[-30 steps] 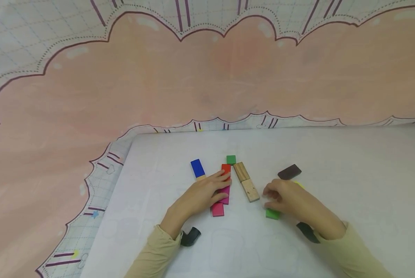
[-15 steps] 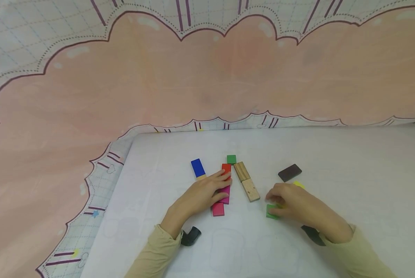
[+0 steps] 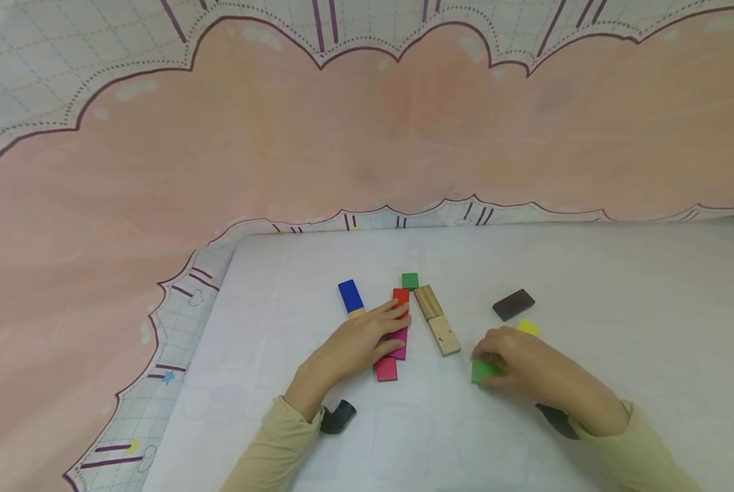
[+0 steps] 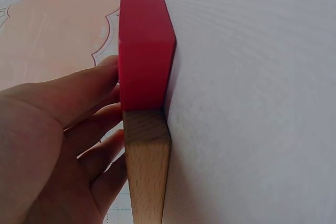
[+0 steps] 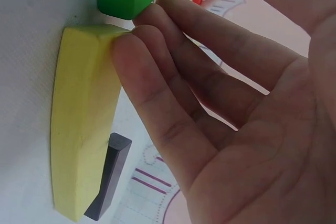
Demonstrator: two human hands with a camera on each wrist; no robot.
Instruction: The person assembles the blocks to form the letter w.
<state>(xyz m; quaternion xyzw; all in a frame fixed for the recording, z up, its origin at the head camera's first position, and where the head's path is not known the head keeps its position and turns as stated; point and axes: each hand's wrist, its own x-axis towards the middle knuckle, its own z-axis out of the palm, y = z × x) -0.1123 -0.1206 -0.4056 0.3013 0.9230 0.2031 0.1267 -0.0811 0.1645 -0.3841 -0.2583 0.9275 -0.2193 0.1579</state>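
Note:
My left hand (image 3: pixel 345 352) lies over a row of wooden blocks, fingertips on the red block (image 3: pixel 400 296) and thumb on the magenta block (image 3: pixel 398 342). A pinkish-red block (image 3: pixel 387 370) shows below that thumb. In the left wrist view, fingers reach along the side of a red block (image 4: pixel 144 61) and a plain wooden block (image 4: pixel 149 177). My right hand (image 3: pixel 527 365) pinches a green block (image 3: pixel 481 372) low at the table, thumb on its near edge and fingers behind. A yellow block (image 5: pixel 84 114) touches a fingertip in the right wrist view.
A dark brown block (image 3: pixel 513 305) lies beyond the right hand. Two plain wooden blocks (image 3: pixel 437 321) slant end to end between the hands. Behind the row are a small green block (image 3: pixel 409 281) and a blue block (image 3: pixel 350 296). Patterned cloth (image 3: pixel 367 137) rises behind the table (image 3: pixel 650 307).
My right hand has shifted slightly right and its thumb and fingers have come together around the green block. More of the yellow block shows behind it. The left hand stays put.

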